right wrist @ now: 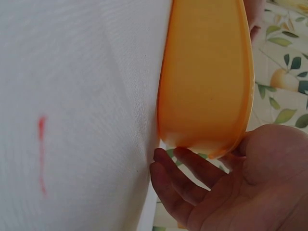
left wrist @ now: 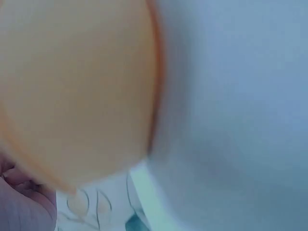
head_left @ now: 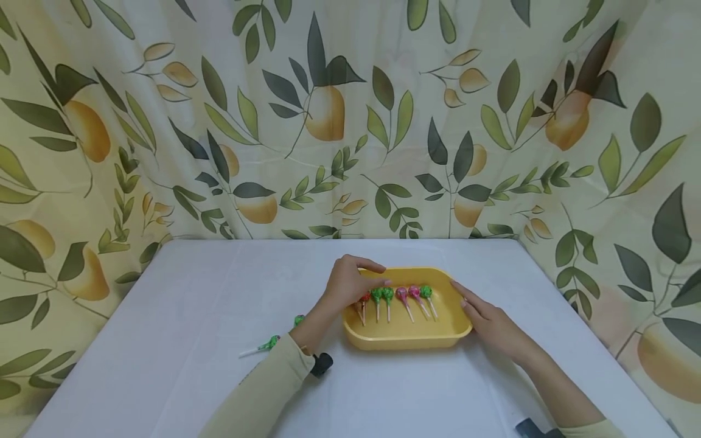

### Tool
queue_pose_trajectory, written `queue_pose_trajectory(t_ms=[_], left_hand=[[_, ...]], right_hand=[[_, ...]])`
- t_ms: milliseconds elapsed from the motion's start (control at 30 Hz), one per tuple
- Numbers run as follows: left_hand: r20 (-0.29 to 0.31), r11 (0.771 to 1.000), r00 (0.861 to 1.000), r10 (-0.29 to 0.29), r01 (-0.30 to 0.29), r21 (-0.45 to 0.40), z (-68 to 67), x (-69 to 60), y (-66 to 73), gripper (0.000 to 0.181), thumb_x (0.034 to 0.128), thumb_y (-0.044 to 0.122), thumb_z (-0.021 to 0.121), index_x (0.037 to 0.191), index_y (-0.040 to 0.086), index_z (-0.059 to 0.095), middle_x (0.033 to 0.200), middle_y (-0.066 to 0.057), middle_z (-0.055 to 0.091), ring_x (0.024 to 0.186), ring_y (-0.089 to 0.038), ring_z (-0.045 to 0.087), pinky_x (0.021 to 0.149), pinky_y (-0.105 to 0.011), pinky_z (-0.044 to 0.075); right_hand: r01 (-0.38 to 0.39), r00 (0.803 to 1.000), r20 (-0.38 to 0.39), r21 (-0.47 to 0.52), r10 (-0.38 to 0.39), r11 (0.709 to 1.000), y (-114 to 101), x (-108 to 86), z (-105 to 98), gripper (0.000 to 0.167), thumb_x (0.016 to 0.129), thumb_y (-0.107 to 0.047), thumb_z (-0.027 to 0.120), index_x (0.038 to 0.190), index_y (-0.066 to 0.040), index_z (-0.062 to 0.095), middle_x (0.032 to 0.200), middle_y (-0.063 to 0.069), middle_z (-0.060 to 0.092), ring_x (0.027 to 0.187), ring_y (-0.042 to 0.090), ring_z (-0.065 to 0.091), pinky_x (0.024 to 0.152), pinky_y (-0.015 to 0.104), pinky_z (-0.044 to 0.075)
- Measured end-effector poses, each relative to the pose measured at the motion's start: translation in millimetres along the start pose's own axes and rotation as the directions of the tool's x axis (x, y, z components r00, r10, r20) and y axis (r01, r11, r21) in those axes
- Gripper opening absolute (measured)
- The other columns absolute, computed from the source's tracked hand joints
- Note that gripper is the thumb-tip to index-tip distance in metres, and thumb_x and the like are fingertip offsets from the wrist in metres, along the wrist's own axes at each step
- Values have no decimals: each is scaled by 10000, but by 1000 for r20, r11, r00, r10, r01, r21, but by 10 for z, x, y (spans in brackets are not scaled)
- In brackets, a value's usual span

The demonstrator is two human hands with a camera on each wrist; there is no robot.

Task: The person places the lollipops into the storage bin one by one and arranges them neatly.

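A yellow tray stands on the table with several lollipops in it. Its red-wrapped lollipop lies at the left end, partly under my left hand. To its right come two green lollipops, two pink ones and another green one. The left index finger and thumb are spread over the tray's far left part; the other fingers are hidden. At the tray's right end my right hand touches the wall and rim with fairly straight fingers. In the right wrist view its thumb is partly hidden.
Left of the tray, a green-wrapped lollipop lies on the white-covered table. Another green wrapper shows partly behind the left forearm. A fruit-patterned curtain hangs behind the table. The cloth has a red mark.
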State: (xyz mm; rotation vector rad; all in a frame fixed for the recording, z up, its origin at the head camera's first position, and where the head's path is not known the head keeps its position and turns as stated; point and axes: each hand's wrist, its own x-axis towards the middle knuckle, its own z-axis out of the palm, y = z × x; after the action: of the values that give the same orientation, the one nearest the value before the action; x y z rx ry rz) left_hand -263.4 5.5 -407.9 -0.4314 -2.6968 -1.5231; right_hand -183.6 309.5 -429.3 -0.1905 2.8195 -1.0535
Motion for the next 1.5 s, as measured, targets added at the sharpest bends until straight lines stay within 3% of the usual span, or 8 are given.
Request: queue_pose_trajectory(t_ms=[200, 333, 567, 633, 967, 1067, 1267, 1500], left_hand=[[15, 1000, 1000, -18, 17, 17, -307, -130, -198, 262, 816, 254, 914, 1037, 133, 840, 1075, 33, 748, 672, -198, 492, 577, -296, 394], [21, 999, 1000, -22, 21, 41, -509, -226, -353, 237, 817, 248, 913, 1026, 163, 844, 1074, 39, 747, 666, -189, 511, 570, -293, 413], [46, 976, 977, -209, 205, 67, -867, -428, -618, 243, 789, 306, 929, 1004, 231, 843, 1044, 29, 723, 745, -240, 576, 603, -320, 475], [58, 973, 974, -221, 216, 77, -960, -497, -694, 257, 787, 304, 930, 1013, 218, 842, 1059, 58, 720, 783, -236, 563, 642, -331, 477], [169, 991, 979, -110, 95, 95, -1352, -800, -961, 169, 803, 221, 913, 954, 191, 844, 970, 76, 754, 778, -214, 562, 662, -343, 447], [243, 992, 964, -111, 94, 80, -1441, -864, -1011, 148, 812, 205, 904, 948, 203, 844, 984, 69, 753, 783, -218, 567, 663, -335, 442], [417, 999, 908, -44, 35, 29, -1565, -947, -1111, 173, 809, 160, 900, 970, 162, 839, 1011, 29, 761, 831, -242, 636, 705, -338, 475], [521, 1000, 854, 19, -15, -11, -1600, -980, -1177, 207, 803, 53, 882, 981, 147, 832, 955, 11, 776, 778, -217, 667, 652, -260, 493]], right_hand=[[6, 1000, 1, 2, -6, 1000, -19, -5, 11, 578, 1134, -415, 356, 1659, -197, 251, 1644, 232, 275, 1466, 527, 254, 1094, 697, 272], [6, 1000, -3, -1, -6, 1000, -38, -6, 14, 570, 1137, -400, 356, 1658, -191, 253, 1644, 233, 273, 1467, 525, 253, 1099, 692, 268], [-4, 1000, 2, 17, 4, 1000, -57, -1, 29, 573, 1136, -400, 357, 1660, -195, 248, 1656, 215, 257, 1482, 510, 231, 1108, 676, 263], [-7, 1000, 0, 15, 7, 1000, -54, -1, 24, 571, 1137, -397, 354, 1660, -198, 245, 1658, 213, 255, 1484, 508, 229, 1108, 676, 263], [6, 1000, -3, 11, -6, 1000, -34, -1, 8, 574, 1136, -406, 351, 1661, -199, 244, 1657, 217, 255, 1481, 514, 228, 1105, 681, 263], [1, 1000, -3, 16, -1, 1000, -24, -1, 7, 578, 1134, -419, 351, 1661, -205, 247, 1658, 214, 257, 1481, 514, 230, 1104, 687, 261], [-15, 1000, 1, 21, 15, 1000, -23, -3, -2, 580, 1132, -427, 353, 1663, -221, 239, 1663, 207, 248, 1483, 509, 229, 1097, 691, 270], [-10, 1000, -2, 17, 10, 1000, -31, -2, -9, 575, 1135, -415, 348, 1661, -208, 245, 1660, 213, 253, 1479, 510, 244, 1097, 684, 282]])
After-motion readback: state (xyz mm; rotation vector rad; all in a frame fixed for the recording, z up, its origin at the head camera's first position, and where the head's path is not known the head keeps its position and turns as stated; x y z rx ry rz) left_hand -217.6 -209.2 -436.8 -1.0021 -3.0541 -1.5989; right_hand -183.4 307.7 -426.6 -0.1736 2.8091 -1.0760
